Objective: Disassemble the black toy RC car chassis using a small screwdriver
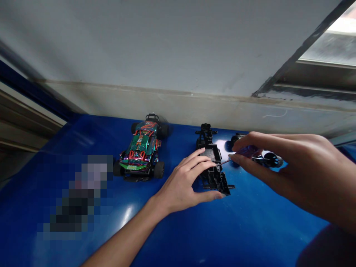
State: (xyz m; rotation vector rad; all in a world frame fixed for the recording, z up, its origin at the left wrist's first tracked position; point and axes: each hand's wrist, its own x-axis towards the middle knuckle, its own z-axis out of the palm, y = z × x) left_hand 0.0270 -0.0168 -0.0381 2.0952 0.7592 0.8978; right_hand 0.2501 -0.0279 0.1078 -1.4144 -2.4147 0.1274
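A black toy-car chassis (211, 163) lies on the shiny blue table (194, 237), stripped of its body. My left hand (186, 181) grips it from the left, fingers over its top and thumb under its near end. My right hand (280, 167) pinches a small purple-handled screwdriver (244, 152), whose thin shaft points left into the chassis. Black wheels on an axle (271, 159) lie just behind my right hand, partly hidden by it.
A complete toy racing car (141, 150) with a green and red shell stands to the left of the chassis. A blurred-out patch (80, 196) covers something at the near left. A pale wall runs along the table's far edge.
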